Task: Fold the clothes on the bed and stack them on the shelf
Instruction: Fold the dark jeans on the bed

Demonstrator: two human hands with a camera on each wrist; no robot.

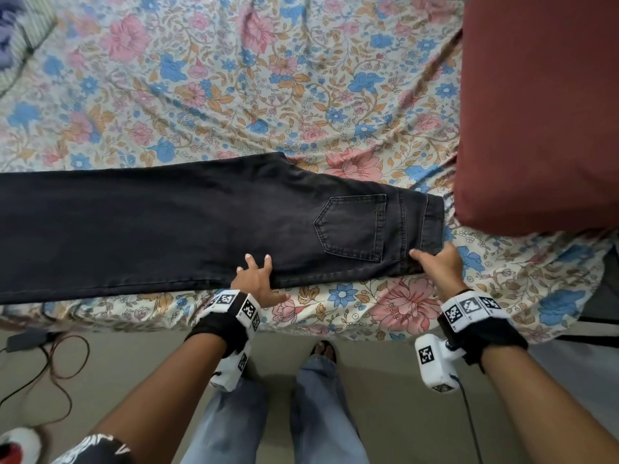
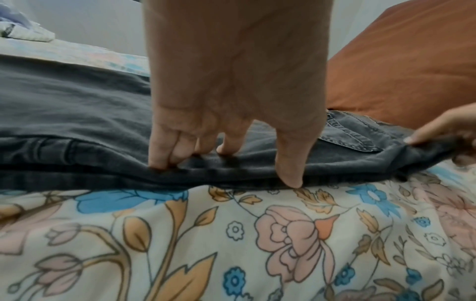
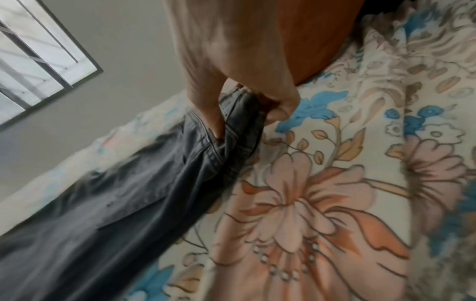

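left hand [image 1: 254, 279] flat on jeans [image 1: 167, 226] | right hand [image 1: 438, 266] grip apparently pinches waistband

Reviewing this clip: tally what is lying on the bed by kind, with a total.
Black jeans: 1, folded lengthwise, held by left hand and right hand
Rust-red pillow: 1
Bluish-white garment pile, far corner, pieces not separable: 1
Total: 3, all on the floral bedsheet
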